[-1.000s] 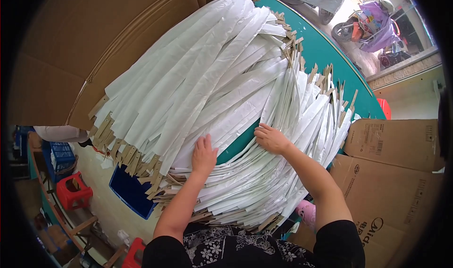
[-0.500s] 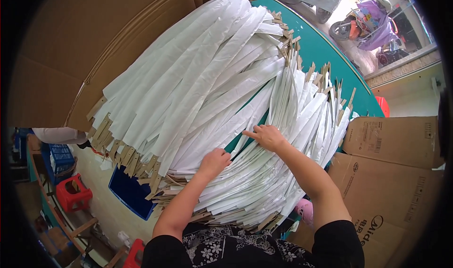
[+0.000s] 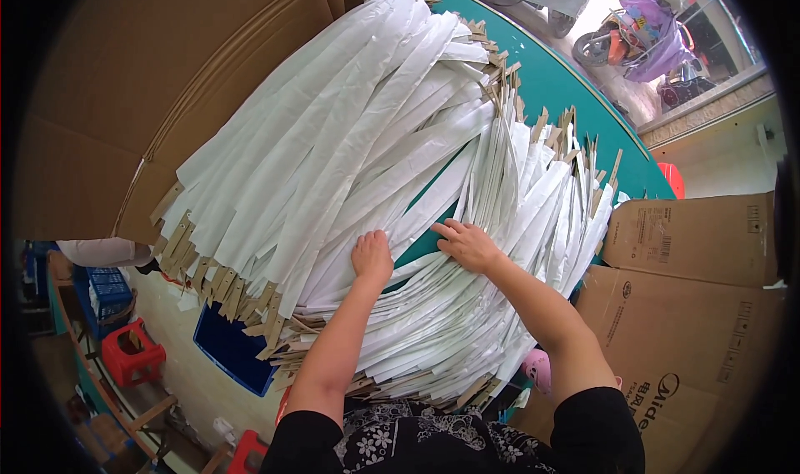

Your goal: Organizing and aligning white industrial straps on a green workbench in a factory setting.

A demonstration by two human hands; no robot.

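**2 hands flat on a heap of white strips**

Far left, a big sheet of brown cardboard (image 3: 167, 82) leans up behind the table and walls off that side. Below it, down on the floor, sit a red stool (image 3: 129, 353) and a blue crate (image 3: 233, 353), so there is little spare room past the table's near-left edge.

Now the heap itself: long white strips (image 3: 333, 157) with brown card ends (image 3: 196, 274), fanned across the green table (image 3: 558, 82). The card ends jut out past the pile on the near-left and again along the far-right rim, probably because the strips are stacked all facing 1 way.

Left hand (image 3: 372, 255) lies palm down on the left bundle, fingers together and nearly straight, gripping nothing, it looks like it is pressing the strips so they do not slide. Just beside it, the right hand (image 3: 467, 245) rests on the right bundle, fingers slightly spread and curled at the tips, also holding nothing. Between the 2 hands a narrow wedge of bare green shows, the only gap in the pile.

Right side: stacked brown boxes (image 3: 692, 307) crowd the table edge. Open table remains only at the far end.
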